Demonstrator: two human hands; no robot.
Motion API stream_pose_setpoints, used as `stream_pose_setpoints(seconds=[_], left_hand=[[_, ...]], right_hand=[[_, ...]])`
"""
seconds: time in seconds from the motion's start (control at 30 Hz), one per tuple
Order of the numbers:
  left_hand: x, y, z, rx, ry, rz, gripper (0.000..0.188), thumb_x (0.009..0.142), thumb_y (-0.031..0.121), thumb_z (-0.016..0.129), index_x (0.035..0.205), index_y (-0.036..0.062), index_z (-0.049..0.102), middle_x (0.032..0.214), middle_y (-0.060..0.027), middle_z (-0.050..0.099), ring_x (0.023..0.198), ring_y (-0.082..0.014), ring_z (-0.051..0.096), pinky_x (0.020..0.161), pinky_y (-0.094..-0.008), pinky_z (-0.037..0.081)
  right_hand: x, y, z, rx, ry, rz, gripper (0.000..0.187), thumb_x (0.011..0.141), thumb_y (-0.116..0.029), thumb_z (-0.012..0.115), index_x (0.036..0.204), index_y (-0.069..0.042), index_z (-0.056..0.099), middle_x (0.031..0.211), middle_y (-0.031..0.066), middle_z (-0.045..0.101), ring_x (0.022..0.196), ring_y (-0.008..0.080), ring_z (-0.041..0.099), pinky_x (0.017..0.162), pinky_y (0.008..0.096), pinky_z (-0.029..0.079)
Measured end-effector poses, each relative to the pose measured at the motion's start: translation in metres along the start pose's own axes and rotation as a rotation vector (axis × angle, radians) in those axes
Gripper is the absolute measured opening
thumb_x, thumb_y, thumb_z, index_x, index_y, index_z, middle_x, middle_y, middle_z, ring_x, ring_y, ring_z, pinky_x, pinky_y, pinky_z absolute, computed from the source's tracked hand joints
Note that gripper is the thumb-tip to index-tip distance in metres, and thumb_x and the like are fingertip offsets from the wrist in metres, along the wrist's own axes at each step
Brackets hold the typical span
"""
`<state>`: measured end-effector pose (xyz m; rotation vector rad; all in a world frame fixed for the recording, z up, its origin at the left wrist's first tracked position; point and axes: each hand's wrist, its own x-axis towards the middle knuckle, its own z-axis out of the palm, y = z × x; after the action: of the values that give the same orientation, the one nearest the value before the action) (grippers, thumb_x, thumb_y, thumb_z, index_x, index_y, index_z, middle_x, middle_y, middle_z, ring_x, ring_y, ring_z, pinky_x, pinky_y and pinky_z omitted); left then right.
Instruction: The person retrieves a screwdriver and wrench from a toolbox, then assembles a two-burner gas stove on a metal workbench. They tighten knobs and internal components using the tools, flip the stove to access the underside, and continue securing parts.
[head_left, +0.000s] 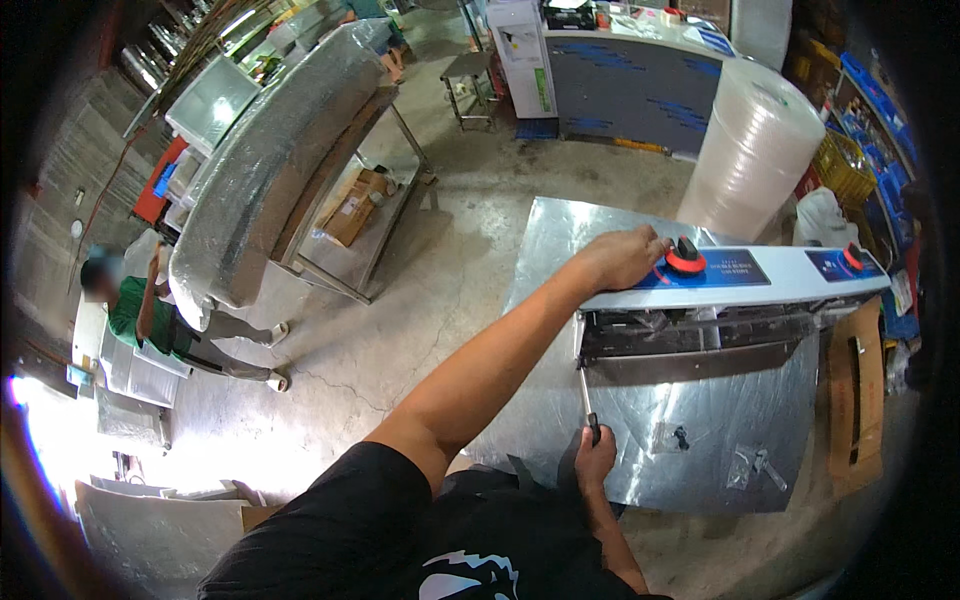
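A metal gas stove unit with a white front panel (800,290) is tipped up on a shiny sheet-metal tabletop (690,430). My left hand (628,257) grips the panel's left end, fingertips close to a black and red knob (685,257). A second such knob (853,256) sits at the panel's right end. Lower down, my right hand (595,458) is closed around the black handle of a screwdriver (590,415). Its shaft points away from me, with the tip at the unit's lower left corner. The exact screw there is too small to make out.
Small black parts (681,438) and a clear plastic bag (741,468) lie on the tabletop. A bubble-wrap roll (755,150) stands behind; cardboard (856,400) leans at right. Across the floor, a person in green (135,310) stands near a wrapped long unit (270,170) on a metal table.
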<state>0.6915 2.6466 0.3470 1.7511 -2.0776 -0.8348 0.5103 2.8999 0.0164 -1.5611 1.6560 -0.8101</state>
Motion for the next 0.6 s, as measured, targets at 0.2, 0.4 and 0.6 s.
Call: stream_pose_setpoints(seconds=[0.2, 0.4, 0.6], left_hand=[[-0.004, 0.009, -0.004, -0.006, -0.038, -0.049, 0.059, 0.108, 0.050, 0.035, 0.139, 0.0029, 0.053, 0.128, -0.0258, 0.065, 0.121, -0.0432, 0.060, 0.105, -0.0465, 0.045], [-0.001, 0.006, -0.004, -0.017, -0.027, -0.062, 0.058, 0.107, 0.050, 0.036, 0.138, 0.0036, 0.054, 0.132, -0.0240, 0.063, 0.123, -0.0429, 0.059, 0.106, -0.0467, 0.044], [-0.002, 0.009, -0.002, -0.024, 0.009, -0.078, 0.056, 0.108, 0.045, 0.036, 0.130, -0.0006, 0.060, 0.127, -0.0245, 0.064, 0.116, -0.0438, 0.062, 0.103, -0.0491, 0.045]], right_hand=[[0.022, 0.026, -0.014, 1.154, -0.611, 0.802, 0.033, 0.100, -0.039, 0.062, 0.094, -0.006, 0.063, 0.083, 0.0056, 0.065, 0.062, 0.0172, 0.059, 0.047, 0.0326, 0.043], [0.018, 0.050, -0.005, 0.819, -0.516, 0.425, 0.032, 0.102, -0.038, 0.059, 0.094, -0.008, 0.064, 0.080, 0.0035, 0.062, 0.058, 0.0120, 0.056, 0.043, 0.0279, 0.039], [0.006, 0.060, 0.018, 0.595, -0.272, 0.242, 0.030, 0.102, -0.037, 0.057, 0.101, -0.008, 0.066, 0.082, 0.0032, 0.065, 0.055, 0.0123, 0.055, 0.047, 0.0309, 0.041]])
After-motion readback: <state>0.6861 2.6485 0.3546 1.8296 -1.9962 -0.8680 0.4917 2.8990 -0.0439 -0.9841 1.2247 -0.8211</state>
